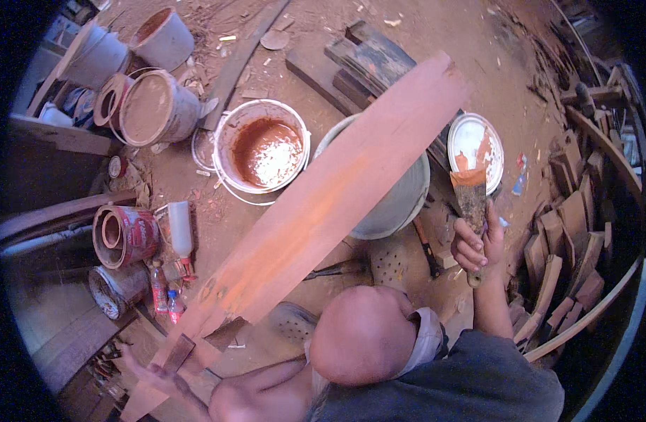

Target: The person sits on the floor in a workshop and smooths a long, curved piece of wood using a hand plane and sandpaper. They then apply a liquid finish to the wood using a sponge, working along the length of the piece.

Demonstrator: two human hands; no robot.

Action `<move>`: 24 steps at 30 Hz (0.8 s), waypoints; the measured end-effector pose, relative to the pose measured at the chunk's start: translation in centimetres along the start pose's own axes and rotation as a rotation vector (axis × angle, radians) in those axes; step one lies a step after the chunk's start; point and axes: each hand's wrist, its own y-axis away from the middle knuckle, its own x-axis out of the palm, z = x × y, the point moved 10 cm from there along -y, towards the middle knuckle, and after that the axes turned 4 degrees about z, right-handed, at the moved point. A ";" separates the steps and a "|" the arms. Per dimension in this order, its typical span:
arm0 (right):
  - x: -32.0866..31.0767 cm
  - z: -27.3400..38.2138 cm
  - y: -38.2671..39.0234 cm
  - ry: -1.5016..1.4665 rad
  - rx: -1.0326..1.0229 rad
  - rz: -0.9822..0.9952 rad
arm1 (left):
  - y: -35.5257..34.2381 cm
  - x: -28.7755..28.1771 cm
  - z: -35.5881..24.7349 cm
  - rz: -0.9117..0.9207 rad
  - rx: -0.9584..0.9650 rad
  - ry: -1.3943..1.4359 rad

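A long flat wooden board [379, 151] slants from lower left to upper right, with an orange smear along its middle and a narrower lower end. My left hand [161, 383] is closed round that narrow end, beside a small dark block [180, 353]; one finger sticks out past the edge. In my right hand [477, 243], fingers wrapped round the handle, a putty knife [469, 197] points up with orange paste on its blade. Just beyond the blade lies a white lid [475, 137] smeared with the same paste. The board hides part of a grey-green bucket [397, 211].
A white bucket [270, 151] with reddish-brown paste stands left of the board. Dirty buckets [157, 105], a red can [136, 235] and a white bottle [180, 228] line the left. Dark planks [368, 56] lie beyond; wood offcuts [569, 232] pile up at right.
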 end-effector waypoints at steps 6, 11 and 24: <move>-3.1 0.3 -0.4 -0.040 0.009 -0.103 | -12.7 7.1 -27.5 0.594 0.694 0.022; -5.0 0.4 1.3 -0.005 0.017 -0.195 | -6.9 17.0 -42.3 1.012 1.267 0.177; 0.4 4.7 -4.5 1.775 0.002 -0.218 | -19.6 21.7 -39.6 0.484 0.499 0.437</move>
